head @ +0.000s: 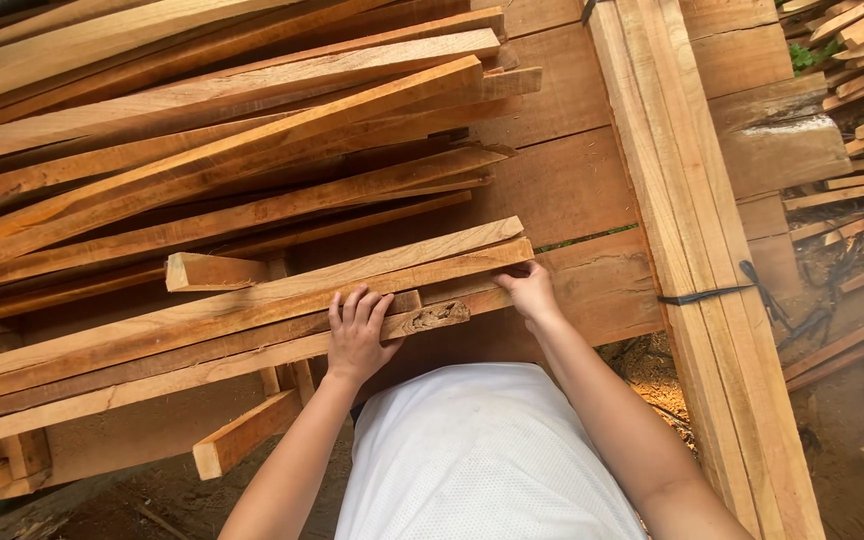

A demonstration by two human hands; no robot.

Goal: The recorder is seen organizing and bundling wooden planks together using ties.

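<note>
Closest to the lens was your white shirt, with both bare forearms reaching out from it to the lumber. Your left hand lay flat and released on the near batch of long wooden slats, its fingers spread across two or three of them and clasping nothing. Your right hand was at the slats' right-hand ends, fingertips curled against the end faces; whether it pinched one or only pressed, you could not tell from this view.

To do this well, you needed to press down evenly with the flat hand while the other squared the ends, and to keep fingertips clear of the splintered, broken slat end just right of your left hand. The slats rested on short cross blocks over the plank desk, below the larger loose heap and left of the strapped bundle.
</note>
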